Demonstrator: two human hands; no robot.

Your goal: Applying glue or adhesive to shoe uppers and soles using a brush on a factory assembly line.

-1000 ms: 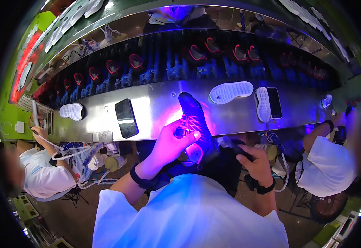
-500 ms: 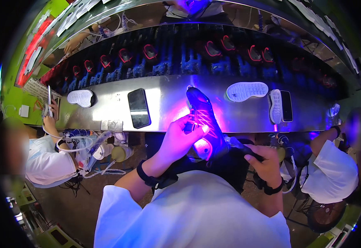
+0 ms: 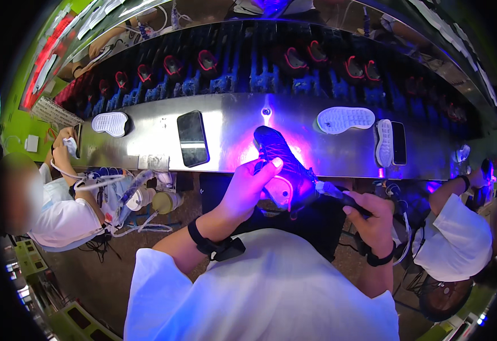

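Note:
A dark lace-up shoe upper (image 3: 277,150) lies tilted under violet light at the bench's near edge, its toe pointing away from me. My left hand (image 3: 245,190) is closed round its left side, thumb on top near the heel opening, which glows pink. From the right, my right hand (image 3: 373,216) grips a brush (image 3: 348,200) by its dark handle. The brush's pale tip meets or nearly meets the shoe's lower right side, near the heel; actual contact is hard to make out.
On the metal bench (image 3: 152,128) lie a phone (image 3: 193,139), a white sole (image 3: 111,123) at left, and at right two more, one sole (image 3: 346,119) lying flat, another sole (image 3: 383,142) beside a second phone (image 3: 399,143). Behind runs a rack with several dark shoes (image 3: 207,61). Co-workers sit on both sides.
The shoe has come nearer to me and turned slightly, showing a bright spot on the bench beyond its toe. The brush tip stays by its side. The left co-worker's hands have shifted.

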